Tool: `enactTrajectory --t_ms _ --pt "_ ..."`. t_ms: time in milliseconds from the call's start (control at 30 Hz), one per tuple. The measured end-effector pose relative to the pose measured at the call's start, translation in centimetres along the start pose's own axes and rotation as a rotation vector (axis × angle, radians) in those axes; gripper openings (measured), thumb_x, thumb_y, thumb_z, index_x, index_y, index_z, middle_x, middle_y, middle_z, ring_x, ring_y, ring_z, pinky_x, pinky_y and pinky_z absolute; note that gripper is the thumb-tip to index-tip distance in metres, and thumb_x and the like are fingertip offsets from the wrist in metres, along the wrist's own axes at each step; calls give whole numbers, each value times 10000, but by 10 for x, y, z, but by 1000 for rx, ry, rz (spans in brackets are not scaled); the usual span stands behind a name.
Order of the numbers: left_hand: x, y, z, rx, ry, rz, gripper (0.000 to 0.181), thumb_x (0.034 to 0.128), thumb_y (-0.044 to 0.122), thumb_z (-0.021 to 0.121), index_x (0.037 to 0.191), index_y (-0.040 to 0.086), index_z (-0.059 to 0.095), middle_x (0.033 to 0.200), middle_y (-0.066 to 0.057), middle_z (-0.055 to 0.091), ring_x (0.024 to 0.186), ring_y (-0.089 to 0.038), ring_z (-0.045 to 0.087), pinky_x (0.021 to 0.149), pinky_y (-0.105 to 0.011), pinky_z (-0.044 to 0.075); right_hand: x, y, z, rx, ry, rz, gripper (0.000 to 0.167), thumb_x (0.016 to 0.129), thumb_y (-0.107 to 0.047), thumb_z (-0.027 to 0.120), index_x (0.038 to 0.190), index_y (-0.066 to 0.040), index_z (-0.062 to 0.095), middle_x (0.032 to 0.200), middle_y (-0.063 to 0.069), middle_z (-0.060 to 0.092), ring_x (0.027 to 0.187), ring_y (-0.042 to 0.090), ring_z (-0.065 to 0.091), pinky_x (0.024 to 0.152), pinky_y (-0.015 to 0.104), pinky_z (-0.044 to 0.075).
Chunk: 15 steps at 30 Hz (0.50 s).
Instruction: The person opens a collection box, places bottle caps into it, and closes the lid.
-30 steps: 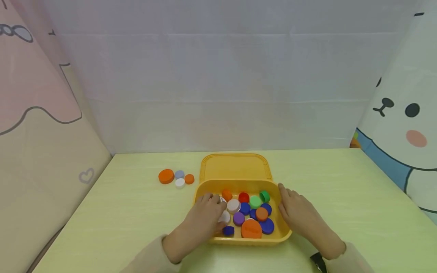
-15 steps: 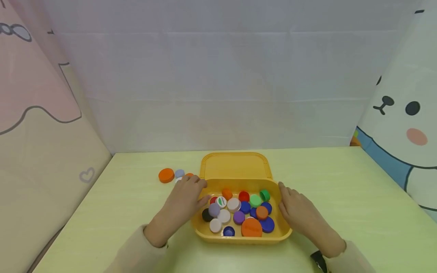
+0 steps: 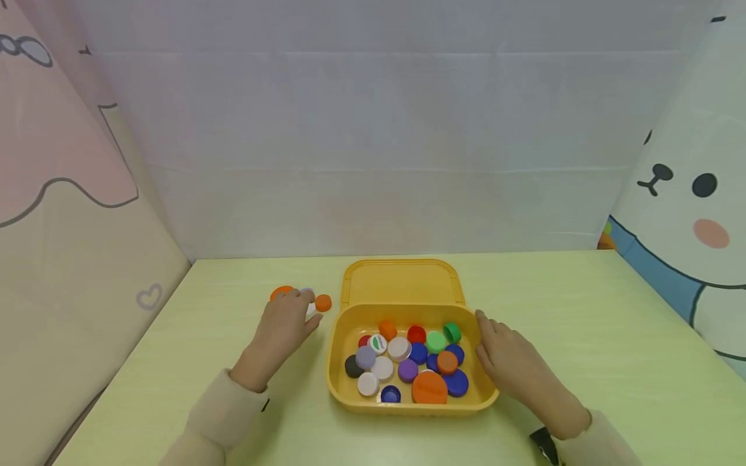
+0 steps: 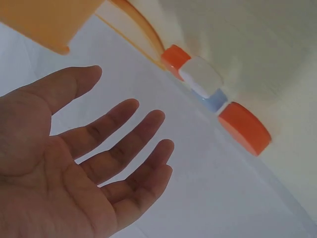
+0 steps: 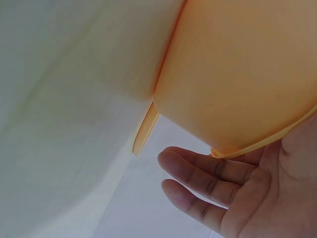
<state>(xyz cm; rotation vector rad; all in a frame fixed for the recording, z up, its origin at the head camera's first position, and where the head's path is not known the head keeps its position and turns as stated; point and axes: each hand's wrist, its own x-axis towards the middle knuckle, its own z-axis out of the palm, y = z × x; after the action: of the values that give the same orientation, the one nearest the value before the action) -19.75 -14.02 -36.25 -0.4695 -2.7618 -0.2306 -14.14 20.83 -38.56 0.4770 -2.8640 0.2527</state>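
My left hand (image 3: 282, 327) hovers over a small group of bottle caps left of the box, holding nothing. In the left wrist view its loosely bent fingers (image 4: 124, 153) are apart from a large orange cap (image 4: 245, 128), a white cap (image 4: 202, 77), a light blue cap (image 4: 214, 100) and a small orange cap (image 4: 176, 59). The head view shows these partly hidden behind the hand. A yellow plastic box (image 3: 415, 409) contains several mixed-colour caps. My right hand (image 3: 515, 362) rests on the box's right rim, its fingers (image 5: 190, 173) fairly straight outside the wall.
The box's yellow lid (image 3: 402, 283) lies flat behind it on the pale table (image 3: 175, 382). A white sheet (image 3: 373, 142) hangs along the back edge. Printed cloths stand at both sides, one with a cartoon animal (image 3: 699, 194) on the right.
My left hand has left the inside of the box and moved left and back to the loose caps. A lavender cap shows on top of the pile. The right hand stays at the rim.
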Motion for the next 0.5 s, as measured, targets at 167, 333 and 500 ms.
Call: enactTrajectory --t_ms 167,333,500 --pt "2 -12 5 -11 -81 -99 277 767 191 707 956 13 610 788 -115 589 652 -285 506 537 -377 425 0 0 0 3 2 -2 452 886 -109 470 1268 125 407 1098 231 585 934 351 587 809 461 485" --pt "5 -21 11 24 -148 -152 277 778 213 695 938 5 606 811 -130 601 686 -309 514 585 -410 442 0 1 3 -1 44 -24 444 867 -104 484 1244 122 422 1077 229 592 907 349 593 788 456 490" --pt "8 -26 17 41 -182 -176 274 778 221 689 926 6 605 803 -129 598 692 -309 510 598 -416 442 -2 1 2 0 44 -23 443 867 -101 492 1246 120 431 1074 223 594 908 342 592 783 453 490"
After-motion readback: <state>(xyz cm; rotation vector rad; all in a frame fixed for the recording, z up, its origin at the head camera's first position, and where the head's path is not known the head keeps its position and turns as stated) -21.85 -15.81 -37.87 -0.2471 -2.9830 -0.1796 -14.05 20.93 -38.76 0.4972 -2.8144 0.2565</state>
